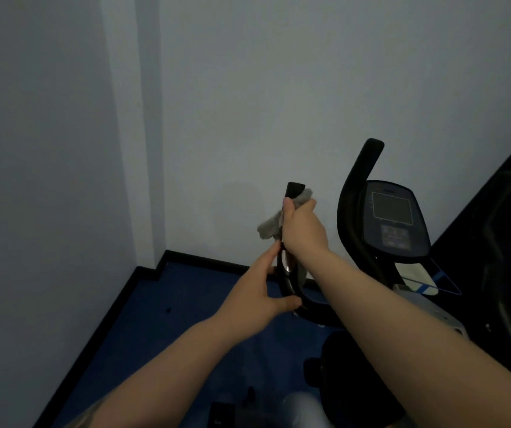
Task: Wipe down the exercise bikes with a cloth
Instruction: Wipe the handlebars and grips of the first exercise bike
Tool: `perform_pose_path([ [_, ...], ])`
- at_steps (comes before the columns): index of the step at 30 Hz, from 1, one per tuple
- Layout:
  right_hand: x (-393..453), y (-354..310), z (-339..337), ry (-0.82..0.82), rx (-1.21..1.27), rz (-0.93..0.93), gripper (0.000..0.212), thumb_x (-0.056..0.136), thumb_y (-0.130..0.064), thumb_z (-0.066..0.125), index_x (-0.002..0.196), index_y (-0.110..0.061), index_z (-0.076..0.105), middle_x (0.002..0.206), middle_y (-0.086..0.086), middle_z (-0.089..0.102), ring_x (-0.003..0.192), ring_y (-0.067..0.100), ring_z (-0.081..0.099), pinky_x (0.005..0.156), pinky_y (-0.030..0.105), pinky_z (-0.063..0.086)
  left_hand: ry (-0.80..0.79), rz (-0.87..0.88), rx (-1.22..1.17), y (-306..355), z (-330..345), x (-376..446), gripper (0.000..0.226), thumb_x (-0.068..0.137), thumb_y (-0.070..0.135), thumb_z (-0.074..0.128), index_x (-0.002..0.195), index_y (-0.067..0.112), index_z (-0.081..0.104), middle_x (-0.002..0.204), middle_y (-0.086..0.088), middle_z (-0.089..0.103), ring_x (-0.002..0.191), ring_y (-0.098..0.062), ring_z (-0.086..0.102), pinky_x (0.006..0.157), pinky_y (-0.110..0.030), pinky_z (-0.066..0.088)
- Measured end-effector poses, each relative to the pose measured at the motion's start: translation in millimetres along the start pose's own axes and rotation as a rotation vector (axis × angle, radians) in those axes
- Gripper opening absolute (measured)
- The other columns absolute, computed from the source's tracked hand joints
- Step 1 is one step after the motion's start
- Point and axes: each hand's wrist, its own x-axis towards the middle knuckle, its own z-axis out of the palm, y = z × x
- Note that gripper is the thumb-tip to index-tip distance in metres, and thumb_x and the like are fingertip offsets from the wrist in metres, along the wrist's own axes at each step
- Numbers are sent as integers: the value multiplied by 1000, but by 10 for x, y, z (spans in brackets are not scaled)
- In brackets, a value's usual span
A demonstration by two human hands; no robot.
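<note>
Up near the grip's tip, my right hand (302, 230) wraps the cloth (271, 225) round the left handlebar (288, 282), which runs almost upright; my left hand (263, 293) apparently steadies the bar just below, fingers extended along it.

both bare forearms reach forward and up. the right hand (302, 225) is raised highest, fingers curled in a tight grip, thumb up. the left hand (259, 293) sits just below it, fingers extended, thumb spread.

Soft grey cloth (268, 227), matt black handlebar (294, 190)
</note>
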Motion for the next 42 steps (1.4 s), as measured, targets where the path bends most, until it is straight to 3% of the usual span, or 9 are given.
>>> perform_pose_path([
  [7, -116, 91, 29, 92, -170, -175, 60, 101, -41, 40, 147, -8, 20, 142, 15, 39, 109, 32, 56, 82, 38, 45, -52, -6, 53, 38, -64, -31, 95, 78, 35, 79, 128, 72, 7, 120, 60, 30, 109, 30, 37, 82, 8, 30],
  [13, 41, -85, 56, 204, -215, -307, 56, 102, -25, 41, 151, -17, 15, 145, 18, 27, 102, 31, 56, 75, 37, 49, -56, -8, 28, 45, -45, -45, 97, 82, 29, 77, 147, 53, 10, 133, 40, 34, 108, 30, 40, 82, 6, 33],
  [16, -136, 211, 64, 109, -184, -293, 64, 103, -30, 37, 154, -27, -3, 151, 16, 27, 97, 28, 57, 71, 30, 42, -61, -5, 52, 53, -62, -49, 98, 81, 31, 78, 149, 51, 11, 142, 31, 38, 114, 21, 43, 88, -3, 37],
  [19, -186, 291, 14, -89, 89, -166, 55, 103, -38, 35, 151, -25, 11, 139, 13, 46, 112, 28, 55, 92, 37, 45, -48, 37, 49, 65, -55, -53, 89, 83, 27, 75, 149, 47, 19, 137, 29, 44, 114, 15, 48, 89, -2, 38],
  [24, -429, 416, -161, -329, 126, -86, 41, 102, -42, 35, 132, -13, 32, 112, 5, 56, 97, 17, 56, 86, 30, 40, 196, 44, -142, 231, -70, 58, 28, 99, 14, 47, 119, 27, 62, 111, 9, 66, 107, -8, 61, 91, -28, 47],
  [29, -699, 636, -537, -706, -393, -224, 49, 100, -43, 42, 137, -13, 31, 124, 10, 58, 109, 24, 57, 99, 39, 43, 271, 314, 211, 387, 142, 248, 27, 96, 24, 40, 106, 19, 64, 118, 8, 55, 113, -4, 47, 101, -15, 33],
  [32, -683, 624, -806, -845, -590, -213, 53, 99, -40, 46, 145, -20, 28, 139, 7, 49, 122, 25, 50, 106, 45, 38, 105, 396, 348, 456, 261, 405, 28, 99, 24, 38, 103, 21, 66, 109, 11, 61, 104, 11, 48, 113, -34, 26],
  [37, -745, 704, -854, -785, -572, -183, 43, 102, -40, 38, 139, -18, 42, 132, 6, 55, 103, 13, 49, 89, 25, 35, 52, 429, 1132, 342, 360, 436, 65, 99, 43, 9, 91, 29, 72, 86, 8, 69, 99, -10, 56, 119, -36, -5],
  [42, -794, 711, -715, -653, -487, -182, 40, 105, -34, 29, 133, -13, 49, 127, 13, 57, 101, 19, 51, 81, 26, 33, 140, 509, 1126, 295, 377, 434, 63, 99, 38, 22, 73, 16, 75, 67, -7, 63, 81, -21, 61, 120, -43, 9],
])
